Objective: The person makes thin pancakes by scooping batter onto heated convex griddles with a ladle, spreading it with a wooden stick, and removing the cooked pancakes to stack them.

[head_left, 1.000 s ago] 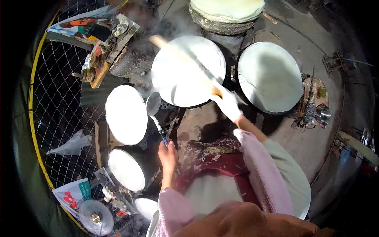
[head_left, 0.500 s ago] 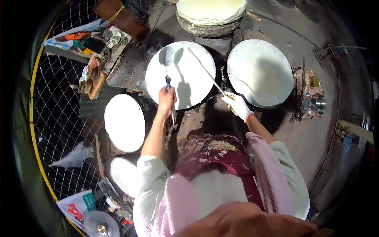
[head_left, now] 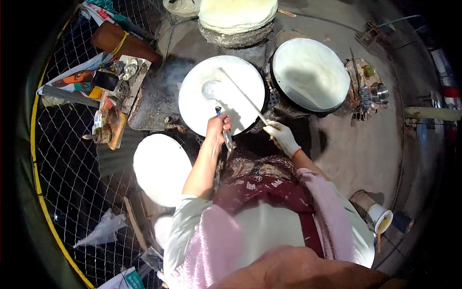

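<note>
My bare left hand [head_left: 219, 129] is closed round the handle of a ladle. The ladle's round bowl [head_left: 211, 90] is over the white surface of the middle round pan [head_left: 195, 108]. My right hand [head_left: 281, 136], in a white glove with an orange cuff, is closed on a thin stick [head_left: 244, 96]. The stick reaches up and left across the same pan. A second round pan with a white sheet [head_left: 313, 72] is at the upper right, and another white round [head_left: 162, 168] lies to the lower left.
A stack of pale flat sheets [head_left: 238, 17] rests on a round base at the top. Cluttered boards [head_left: 118, 113] and wire mesh [head_left: 72, 168] are at the left. A metal cup [head_left: 379, 93] stands at the right, with a bucket [head_left: 380, 219] at the lower right.
My left hand has brought the ladle from the left side to over the middle pan. My right hand's stick has swung and now lies thin across that pan. The view has shifted.
</note>
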Demonstrator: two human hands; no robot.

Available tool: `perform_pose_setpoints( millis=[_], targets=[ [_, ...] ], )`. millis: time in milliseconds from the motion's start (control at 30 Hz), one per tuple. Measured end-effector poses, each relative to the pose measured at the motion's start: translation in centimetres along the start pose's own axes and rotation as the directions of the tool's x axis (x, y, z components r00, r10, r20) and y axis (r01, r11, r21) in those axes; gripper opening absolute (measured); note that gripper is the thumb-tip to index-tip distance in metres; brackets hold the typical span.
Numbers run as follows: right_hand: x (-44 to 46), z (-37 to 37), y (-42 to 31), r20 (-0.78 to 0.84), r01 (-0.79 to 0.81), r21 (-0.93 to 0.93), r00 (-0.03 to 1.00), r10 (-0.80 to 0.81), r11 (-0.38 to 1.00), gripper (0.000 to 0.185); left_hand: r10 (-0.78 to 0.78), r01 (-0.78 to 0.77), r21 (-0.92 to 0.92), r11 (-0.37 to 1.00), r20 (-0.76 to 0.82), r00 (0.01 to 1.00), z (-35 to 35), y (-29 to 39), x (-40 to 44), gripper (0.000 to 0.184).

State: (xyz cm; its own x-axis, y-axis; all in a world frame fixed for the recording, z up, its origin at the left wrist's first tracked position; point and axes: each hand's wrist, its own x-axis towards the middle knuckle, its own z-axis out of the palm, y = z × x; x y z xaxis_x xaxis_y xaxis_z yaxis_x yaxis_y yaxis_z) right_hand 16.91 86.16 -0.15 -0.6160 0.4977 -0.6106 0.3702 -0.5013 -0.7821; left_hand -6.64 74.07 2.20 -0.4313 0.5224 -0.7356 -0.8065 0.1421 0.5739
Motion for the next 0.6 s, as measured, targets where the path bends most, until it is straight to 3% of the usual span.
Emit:
perform_pose_setpoints(
  millis=[33, 100, 233, 267, 300, 367, 400, 467, 500, 533, 567, 600],
  targets=[
    [1.9, -0.1, 2.9, -0.092, 0.175, 0.043, 0.981, -0.17, 0.984, 0.029, -0.019, 0.019, -0.049, 0.999, 0.007, 1.0, -0.6, -0.4, -0.3, 0.013],
    [1.4, 1.2, 5.0, -0.016, 0.151, -0.032, 0.988, -0.152, 0.988, 0.033, -0.043, 0.042, -0.093, 0.995, -0.012, 0.999, 0.4, -0.9, -1.8, 0.014],
    [-0.1, 6.7, 3.7, 0.162, -0.128, 0.144, 0.981, 0.104, 0.981, 0.034, -0.13, 0.151, -0.335, 0.93, 0.083, 0.988, 2.0, -2.0, -2.2, 0.016],
    [-1.6, 6.7, 1.2, 0.211, -0.209, 0.156, 0.962, 0.174, 0.965, 0.035, -0.06, 0.053, -0.344, 0.937, -0.009, 0.998, 2.5, -1.4, -3.1, 0.015],
    [-2.0, 6.7, -0.6, 0.154, -0.144, 0.097, 0.98, 0.128, 0.985, 0.036, -0.034, 0.04, -0.394, 0.918, 0.02, 0.999, 1.6, -0.2, -3.8, 0.016],
    [-2.0, 4.2, -2.3, 0.097, -0.027, 0.031, 0.995, 0.024, 0.999, 0.038, 0.163, -0.104, -0.425, 0.899, 0.104, 0.981, -1.8, 2.1, -6.6, 0.027],
    [-0.8, 3.2, -1.2, 0.026, 0.027, -0.002, 0.999, -0.027, 1.0, 0.035, 0.151, 0.26, -0.592, 0.763, 0.554, 0.819, -5.4, 1.6, -6.1, 0.027],
    [1.7, 1.2, 0.7, -0.117, 0.118, -0.088, 0.985, -0.128, 0.989, 0.028, 0.209, 0.423, -0.546, 0.723, 0.756, 0.62, -8.3, 0.5, -7.2, 0.029],
    [2.4, 1.1, 1.8, -0.092, 0.244, -0.212, 0.959, -0.268, 0.946, 0.027, 0.186, 0.203, -0.506, 0.838, 0.615, 0.766, -7.8, 0.8, -9.4, 0.031],
    [2.4, 0.5, 3.1, 0.047, 0.234, -0.291, 0.972, -0.23, 0.928, 0.028, 0.212, -0.065, -0.318, 0.946, 0.454, 0.865, -6.7, 1.6, -11.1, 0.03],
    [1.9, 0.4, 3.0, 0.18, 0.241, -0.366, 0.966, -0.186, 0.899, 0.029, 0.236, -0.2, -0.142, 0.969, 0.325, 0.916, -5.5, 2.7, -12.6, 0.029],
    [1.7, 0.2, 2.4, 0.279, 0.31, -0.464, 0.94, -0.195, 0.83, 0.038, 0.241, -0.185, -0.183, 0.966, 0.36, 0.901, -5.5, 3.5, -12.5, 0.029]
  ],
)
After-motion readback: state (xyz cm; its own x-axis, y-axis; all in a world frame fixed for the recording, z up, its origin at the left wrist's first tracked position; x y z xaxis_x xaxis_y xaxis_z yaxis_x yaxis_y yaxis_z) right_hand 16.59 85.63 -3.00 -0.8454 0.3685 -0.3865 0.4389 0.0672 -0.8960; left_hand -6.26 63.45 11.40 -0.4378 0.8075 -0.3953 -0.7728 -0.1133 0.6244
